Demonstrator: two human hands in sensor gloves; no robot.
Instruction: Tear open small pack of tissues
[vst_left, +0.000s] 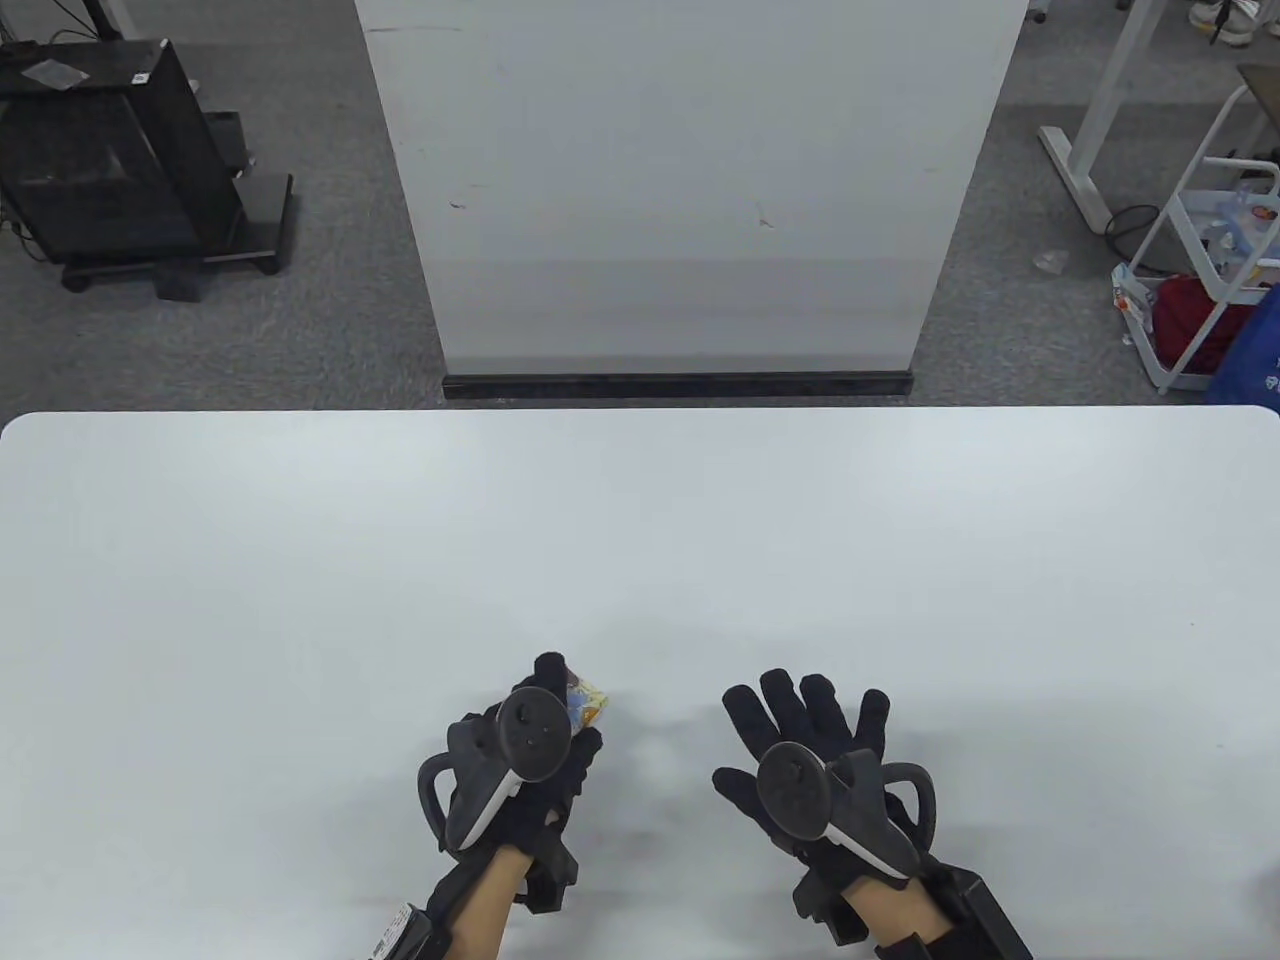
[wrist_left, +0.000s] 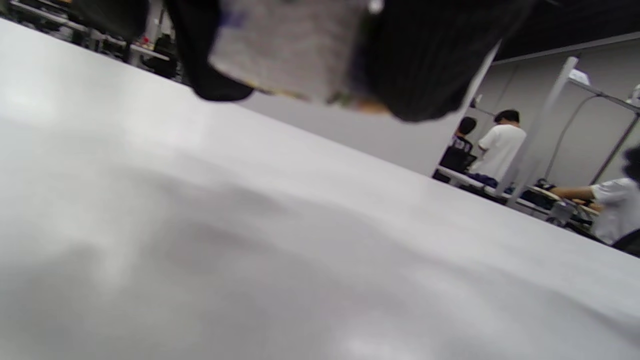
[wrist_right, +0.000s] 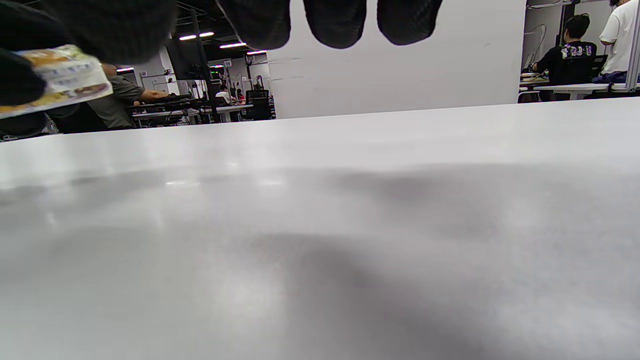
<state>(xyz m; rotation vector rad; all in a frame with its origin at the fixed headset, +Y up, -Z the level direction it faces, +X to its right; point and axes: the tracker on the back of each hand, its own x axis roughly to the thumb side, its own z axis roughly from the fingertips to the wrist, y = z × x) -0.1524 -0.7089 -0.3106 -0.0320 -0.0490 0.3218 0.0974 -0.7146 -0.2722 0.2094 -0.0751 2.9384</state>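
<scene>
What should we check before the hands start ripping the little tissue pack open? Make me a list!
1. The small colourful plastic tissue pack is held: ok, the black-gloved left hand grips it above the white table.
2. The black-gloved right hand is free to help: ok, its fingers are spread and hold nothing.
3. The right hand touches the pack: not ok, a gap lies between them.
4. The pack is unopened: cannot tell, the fingers cover most of it.
5. The tear strip faces the right hand: cannot tell, too blurred.
</scene>
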